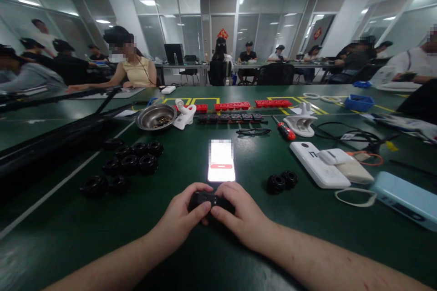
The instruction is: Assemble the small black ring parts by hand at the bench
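Just in front of a lit phone [221, 170], both my hands grip a small dark black part [212, 198] with a few pale dots on its upper face. My left hand [187, 207] closes round its left end, thumb on top. On the right end lie the bent fingers and thumb of my right hand [239, 209]. Much of the part is hidden by the fingers, so its kind is unclear. Black tyre-like rings [129, 163] lie in a group to the left. Two more such rings [282, 181] sit to the right of my right hand.
Farther back are a metal bowl [156, 117] with small brass-coloured pieces, red trays [232, 106], a black strip of parts [232, 119], glasses [253, 132] and a red-black screwdriver [285, 130]. White power banks [319, 166] and a light-blue case [406, 198] lie right. People sit beyond.
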`<state>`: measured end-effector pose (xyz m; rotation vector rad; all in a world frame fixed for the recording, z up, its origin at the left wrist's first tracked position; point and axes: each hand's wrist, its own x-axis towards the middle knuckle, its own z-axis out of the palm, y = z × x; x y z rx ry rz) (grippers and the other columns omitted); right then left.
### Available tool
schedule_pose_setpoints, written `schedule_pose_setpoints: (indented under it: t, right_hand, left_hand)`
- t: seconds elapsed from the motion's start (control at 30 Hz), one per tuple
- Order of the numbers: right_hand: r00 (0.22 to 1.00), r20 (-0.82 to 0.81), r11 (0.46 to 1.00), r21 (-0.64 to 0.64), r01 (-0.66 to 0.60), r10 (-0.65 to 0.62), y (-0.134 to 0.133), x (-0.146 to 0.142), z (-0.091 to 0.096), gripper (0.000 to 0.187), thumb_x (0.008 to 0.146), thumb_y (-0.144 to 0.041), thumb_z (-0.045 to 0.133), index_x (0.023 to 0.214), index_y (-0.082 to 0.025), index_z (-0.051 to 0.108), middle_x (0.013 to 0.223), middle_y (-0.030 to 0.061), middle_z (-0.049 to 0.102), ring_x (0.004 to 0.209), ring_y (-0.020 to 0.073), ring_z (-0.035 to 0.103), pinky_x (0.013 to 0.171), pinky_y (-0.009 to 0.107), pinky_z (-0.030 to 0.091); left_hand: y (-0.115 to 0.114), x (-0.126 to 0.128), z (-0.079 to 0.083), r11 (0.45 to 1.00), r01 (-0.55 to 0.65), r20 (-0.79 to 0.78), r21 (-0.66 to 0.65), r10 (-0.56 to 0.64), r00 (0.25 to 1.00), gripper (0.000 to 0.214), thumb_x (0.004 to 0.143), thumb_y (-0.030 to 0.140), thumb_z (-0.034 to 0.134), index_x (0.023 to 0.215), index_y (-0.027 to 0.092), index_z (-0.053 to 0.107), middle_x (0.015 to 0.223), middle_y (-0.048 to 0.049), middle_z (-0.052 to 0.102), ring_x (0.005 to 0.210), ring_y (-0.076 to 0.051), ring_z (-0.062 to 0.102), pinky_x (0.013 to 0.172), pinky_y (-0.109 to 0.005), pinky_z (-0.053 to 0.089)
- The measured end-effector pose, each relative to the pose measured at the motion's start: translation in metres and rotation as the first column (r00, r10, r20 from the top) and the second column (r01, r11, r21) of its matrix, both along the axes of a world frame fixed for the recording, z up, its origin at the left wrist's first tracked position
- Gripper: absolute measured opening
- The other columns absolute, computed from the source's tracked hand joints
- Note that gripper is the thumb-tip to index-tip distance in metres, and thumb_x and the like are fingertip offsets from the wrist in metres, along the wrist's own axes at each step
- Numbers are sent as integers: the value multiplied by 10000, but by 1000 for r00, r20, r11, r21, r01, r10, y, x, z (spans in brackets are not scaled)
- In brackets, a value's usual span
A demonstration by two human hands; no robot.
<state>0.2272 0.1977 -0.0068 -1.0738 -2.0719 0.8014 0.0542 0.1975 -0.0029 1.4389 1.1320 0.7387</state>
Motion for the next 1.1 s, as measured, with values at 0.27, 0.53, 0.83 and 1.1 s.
schedule_pose_setpoints:
  t: [0.27,0.53,0.83,1.1]
  right_hand:
    - [999,-33,1000,-15,21,-21,-2,0,-1,290,688,-245,650,921,-176,492,887,31,513,803,174,466,697,297,384]
    - [996,-91,999,29,21,-18,-2,2,0,96,779,-249,531,827,-168,511,801,26,517,746,165,465,668,288,387]
    - [997,-77,999,33,22,-20,-1,2,0,243,751,-237,570,986,-179,556,926,51,607,838,178,541,760,302,410]
    - [976,55,977,-31,-209,211,-20,-15,14,282,741,-193,580,1023,-179,579,873,31,635,758,147,568,690,229,426]
  left_hand:
    - [0,1,6,998,-15,-56,57,18,998,277,735,382,515,938,193,516,820,-10,586,671,-160,572,606,-268,465]
    - [-2,-2,2,979,17,-141,203,12,990,340,767,415,461,1034,207,488,973,-42,585,913,-215,544,785,-324,439]
    - [-2,-2,5,892,335,-611,303,-88,787,501,732,352,532,1208,236,429,1277,-85,480,1176,-252,410,995,-473,277]
    - [-38,-18,42,878,415,-870,238,3,492,581,661,427,585,1176,175,496,1200,-134,549,1071,-291,526,907,-437,414]
